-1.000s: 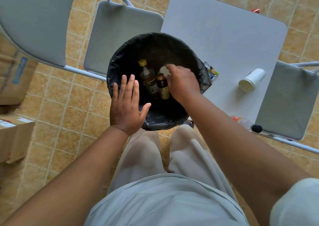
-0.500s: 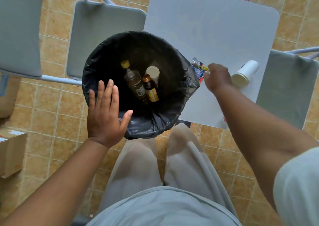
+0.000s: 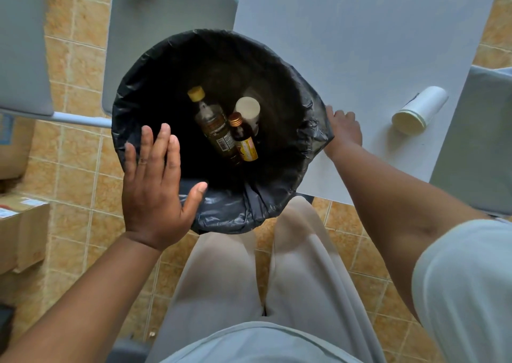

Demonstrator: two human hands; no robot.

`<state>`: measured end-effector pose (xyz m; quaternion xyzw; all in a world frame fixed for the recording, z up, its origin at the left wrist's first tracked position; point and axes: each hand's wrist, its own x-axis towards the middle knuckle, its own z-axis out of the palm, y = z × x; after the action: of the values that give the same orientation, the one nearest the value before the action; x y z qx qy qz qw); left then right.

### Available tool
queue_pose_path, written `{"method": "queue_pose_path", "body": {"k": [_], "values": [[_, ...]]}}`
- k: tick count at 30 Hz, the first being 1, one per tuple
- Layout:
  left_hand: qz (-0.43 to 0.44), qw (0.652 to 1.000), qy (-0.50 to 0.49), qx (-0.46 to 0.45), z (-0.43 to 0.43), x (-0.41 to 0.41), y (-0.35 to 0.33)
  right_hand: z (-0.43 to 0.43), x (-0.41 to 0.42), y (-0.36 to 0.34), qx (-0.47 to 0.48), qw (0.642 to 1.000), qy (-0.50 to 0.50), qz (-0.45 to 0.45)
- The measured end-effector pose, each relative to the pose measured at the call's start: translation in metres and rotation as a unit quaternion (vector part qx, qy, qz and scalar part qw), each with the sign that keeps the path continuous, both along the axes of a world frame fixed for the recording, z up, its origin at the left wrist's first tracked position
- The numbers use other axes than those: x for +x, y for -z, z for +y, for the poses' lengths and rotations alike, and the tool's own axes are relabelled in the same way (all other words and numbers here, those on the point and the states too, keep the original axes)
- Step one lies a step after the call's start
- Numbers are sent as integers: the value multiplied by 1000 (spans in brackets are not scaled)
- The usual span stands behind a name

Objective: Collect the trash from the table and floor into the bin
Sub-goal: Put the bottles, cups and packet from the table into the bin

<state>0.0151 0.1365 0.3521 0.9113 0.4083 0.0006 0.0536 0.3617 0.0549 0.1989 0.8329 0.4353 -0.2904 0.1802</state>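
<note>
Head view: the bin [image 3: 221,215] holds a tall bottle [image 3: 212,124], a small bottle [image 3: 245,140] and a white cup [image 3: 248,107]. The left hand [image 3: 155,193] is flat and spread over the near rim, holding nothing. The right hand [image 3: 343,131] is at the table [image 3: 360,43] edge beside the bin, fingers curled; I cannot tell if it grips anything. A paper cup [image 3: 419,110] lies tipped on the table, uncollected. Partway done, I judge.

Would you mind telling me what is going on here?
A person is clearing trash into a black-lined bin. The left hand is open flat at its rim. The right hand is on the table beside it, fingers curled; whether it holds anything is hidden. A yellow-capped bottle, a brown bottle and a white cup are in the bin; a paper cup lies on its side on the table.
</note>
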Motion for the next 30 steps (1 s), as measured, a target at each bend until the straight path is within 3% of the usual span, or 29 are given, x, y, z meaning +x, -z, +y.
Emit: {"method": "queue_pose_path", "body": {"k": [7,9,11,13,17,20,25,30], "values": [[4,1000,3,-4,0,1,-2,-14,-8,2,94,989,84,74],[1,1000,3,-3,0,-1,-1,-20,-14,6,90,986,80,114],[-1,1000,4,-5,0,-1,0,-25,-17,12,74,977,146,134],[-4,1000,6,-5,0,-1,0,-27,-18,15,75,978,169,100],[-4,1000,5,-5,1,-1,0,-36,-14,11,80,991,98,46],[-2,1000,5,-6,1,-1,0,-51,-6,2,84,985,146,44],[12,1000,4,-9,2,-1,-2,-55,7,-58,250,927,281,17],[44,999,6,-23,1,0,-6,-43,-3,-167,481,814,326,5]]}}
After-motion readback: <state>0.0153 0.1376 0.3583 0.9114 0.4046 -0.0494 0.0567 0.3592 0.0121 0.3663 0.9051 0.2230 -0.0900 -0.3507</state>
